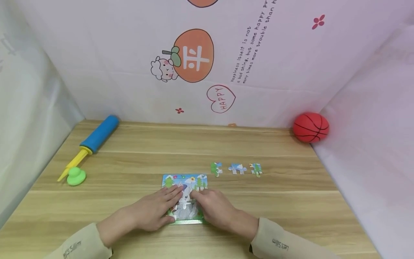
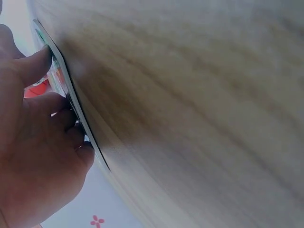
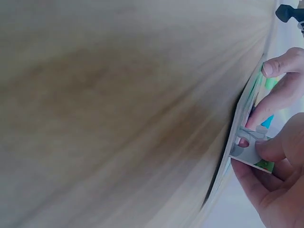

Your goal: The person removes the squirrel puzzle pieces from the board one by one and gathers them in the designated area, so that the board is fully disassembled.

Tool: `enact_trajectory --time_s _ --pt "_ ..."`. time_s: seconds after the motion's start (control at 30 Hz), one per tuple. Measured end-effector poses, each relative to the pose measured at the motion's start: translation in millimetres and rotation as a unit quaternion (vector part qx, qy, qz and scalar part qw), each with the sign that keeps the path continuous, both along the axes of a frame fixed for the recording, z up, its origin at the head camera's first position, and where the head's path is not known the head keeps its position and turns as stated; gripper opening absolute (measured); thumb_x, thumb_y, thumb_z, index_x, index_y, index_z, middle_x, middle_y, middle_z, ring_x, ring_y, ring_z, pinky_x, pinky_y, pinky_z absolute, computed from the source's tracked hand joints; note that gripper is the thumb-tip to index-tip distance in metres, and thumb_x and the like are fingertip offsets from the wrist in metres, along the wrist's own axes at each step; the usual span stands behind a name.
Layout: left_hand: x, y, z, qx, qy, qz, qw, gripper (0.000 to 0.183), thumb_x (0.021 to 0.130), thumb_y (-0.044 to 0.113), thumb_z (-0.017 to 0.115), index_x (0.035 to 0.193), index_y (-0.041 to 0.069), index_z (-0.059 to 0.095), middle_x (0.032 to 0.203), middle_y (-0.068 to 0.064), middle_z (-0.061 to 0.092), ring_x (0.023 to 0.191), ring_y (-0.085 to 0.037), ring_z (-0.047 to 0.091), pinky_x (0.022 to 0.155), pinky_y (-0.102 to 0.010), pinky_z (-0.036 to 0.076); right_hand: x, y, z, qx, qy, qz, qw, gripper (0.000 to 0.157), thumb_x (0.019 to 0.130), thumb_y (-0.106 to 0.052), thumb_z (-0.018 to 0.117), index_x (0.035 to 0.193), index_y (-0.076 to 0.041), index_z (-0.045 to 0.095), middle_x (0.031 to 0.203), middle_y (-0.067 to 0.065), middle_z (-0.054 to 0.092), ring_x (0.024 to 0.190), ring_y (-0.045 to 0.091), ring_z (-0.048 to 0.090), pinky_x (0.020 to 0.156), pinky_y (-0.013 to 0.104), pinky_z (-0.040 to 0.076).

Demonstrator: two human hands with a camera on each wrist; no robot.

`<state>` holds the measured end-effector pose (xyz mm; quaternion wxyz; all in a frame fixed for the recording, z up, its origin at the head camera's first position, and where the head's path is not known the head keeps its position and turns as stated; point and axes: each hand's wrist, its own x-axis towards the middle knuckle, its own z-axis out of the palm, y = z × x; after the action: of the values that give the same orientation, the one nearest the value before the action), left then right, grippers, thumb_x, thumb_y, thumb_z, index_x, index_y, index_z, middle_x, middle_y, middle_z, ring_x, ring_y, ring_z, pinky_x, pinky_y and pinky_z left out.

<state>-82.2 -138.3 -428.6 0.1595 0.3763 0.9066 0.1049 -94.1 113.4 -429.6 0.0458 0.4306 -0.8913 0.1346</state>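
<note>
A jigsaw puzzle (image 1: 185, 215) in a shallow board lies on the wooden table, showing a grey animal among green trees and blue sky. My left hand (image 1: 152, 208) rests on its left side with fingers stretched over the pieces and thumb near the lower edge. At the right side, my right hand (image 1: 216, 208) pinches a grey puzzle piece (image 3: 249, 153) with a green corner between thumb and fingers. In the right wrist view that piece sits tilted at the board's edge. Under the hands, part of the picture is hidden.
Beyond the board to the right lie three loose pieces: one green (image 1: 216, 168), one blue (image 1: 237, 168), one green-blue (image 1: 256, 168). A blue and yellow pump (image 1: 101, 133) and a green knobbed toy (image 1: 76, 176) lie left. A red ball (image 1: 311, 127) sits at the back right corner.
</note>
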Motion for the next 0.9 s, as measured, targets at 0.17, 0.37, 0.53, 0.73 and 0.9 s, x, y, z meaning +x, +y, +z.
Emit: enact_trajectory --time_s 0.17,0.37,0.53,0.73,0.9 --pt "-0.2 0.5 0.7 0.002 0.004 -0.004 1.0000 0.074 0.104 0.042 0.059 0.162 0.004 0.034 0.175 -0.011 0.024 0.161 -0.032 0.029 0.129 -0.056 0.031 -3.2 -1.8 2.3 0.027 -0.007 0.003 1.000 0.024 0.090 0.010 0.067 0.102 -0.009 0.060 0.072 -0.001 0.069 0.059 0.000 0.049 0.055 0.008 0.044" --pt "-0.4 0.7 1.5 -0.004 0.006 -0.001 1.0000 0.073 0.104 0.042 0.059 0.161 0.004 0.035 0.174 -0.011 0.025 0.161 -0.032 0.029 0.130 -0.056 0.032 -5.9 -5.0 7.6 0.049 0.012 0.009 0.999 0.028 0.085 0.012 0.070 0.098 -0.009 0.057 0.075 0.001 0.073 0.056 0.001 0.051 0.051 0.006 0.043" --pt "-1.3 0.9 3.3 -0.006 0.014 -0.004 0.9999 0.072 0.104 0.041 0.060 0.161 0.003 0.036 0.174 -0.012 0.027 0.161 -0.032 0.030 0.129 -0.056 0.033 -6.6 -7.1 10.6 0.077 0.032 0.003 0.997 0.030 0.083 0.009 0.073 0.101 -0.009 0.058 0.082 0.003 0.078 0.061 0.008 0.067 0.052 0.011 0.053" --pt "-1.8 0.6 3.8 -0.007 0.021 -0.010 0.9997 0.073 0.104 0.041 0.060 0.160 0.002 0.036 0.173 -0.014 0.029 0.160 -0.033 0.032 0.128 -0.056 0.034 -7.6 -7.5 15.4 0.076 -0.014 -0.005 0.997 0.029 0.086 0.012 0.068 0.104 -0.007 0.055 0.081 0.005 0.075 0.061 0.006 0.065 0.052 0.009 0.048" --pt "-1.2 0.1 4.0 -0.002 0.009 -0.006 0.9999 0.073 0.104 0.042 0.059 0.161 0.003 0.035 0.173 -0.013 0.028 0.160 -0.033 0.030 0.129 -0.056 0.033 -6.5 3.0 20.7 0.026 -0.084 -0.036 0.995 0.032 0.088 0.013 0.065 0.114 -0.005 0.056 0.089 0.011 0.077 0.076 0.017 0.076 0.064 0.013 0.058"
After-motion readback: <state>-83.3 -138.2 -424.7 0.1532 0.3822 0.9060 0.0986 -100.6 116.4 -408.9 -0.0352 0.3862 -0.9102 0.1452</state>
